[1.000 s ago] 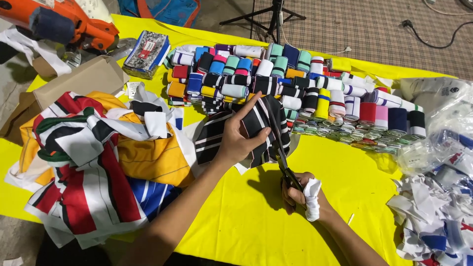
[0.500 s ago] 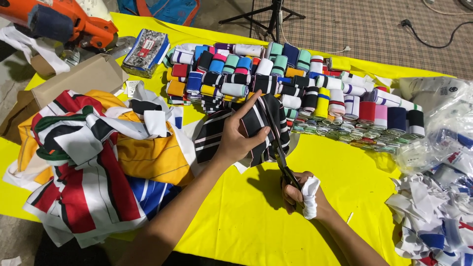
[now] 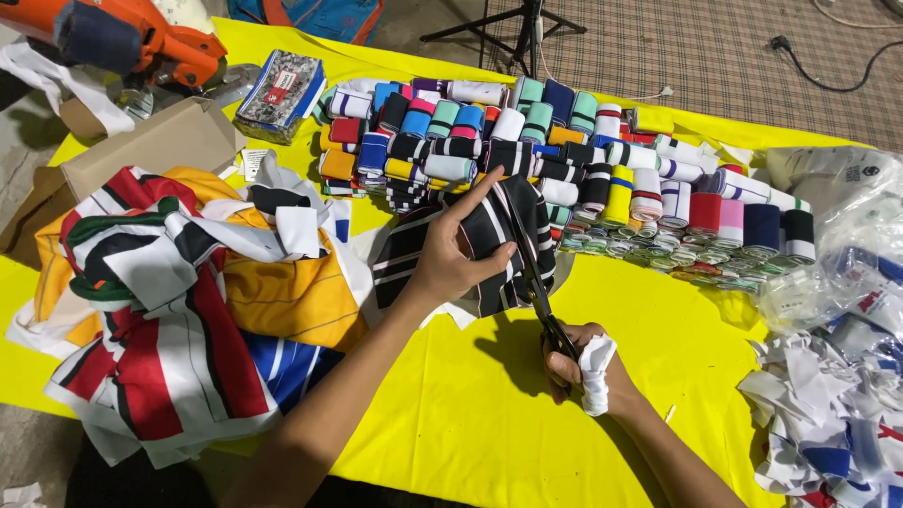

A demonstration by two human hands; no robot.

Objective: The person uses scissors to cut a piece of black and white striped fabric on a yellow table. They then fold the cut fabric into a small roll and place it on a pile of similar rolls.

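the left hand grips a piece of black cloth with thin pale stripes, fingers curled round its edge and the forefinger stretched out along the top, holding it up off the yellow table. the right hand is closed round the handles of a pair of scissors, with a wad of white cloth wrapped about its fingers; the blades point away from the person and run up the right edge of the striped cloth, seemingly partway into it, though how wide they stand is hard to tell. the striped cloth sits just in front of the rows of rolled fabric bands, which lie beyond it on the table. to the left of the striped cloth lies a heap of red, white, orange and blue fabric, and further left a cardboard box. well to the right of the striped cloth are clear plastic bags and a pile of white scraps. to cut well here, it seems best to keep the cloth taut between the gripping fingers and the blades, to follow one stripe as a guide, and to keep the left thumb clear of the cutting line, feeding the cloth toward the scissors rather than twisting the wrist.
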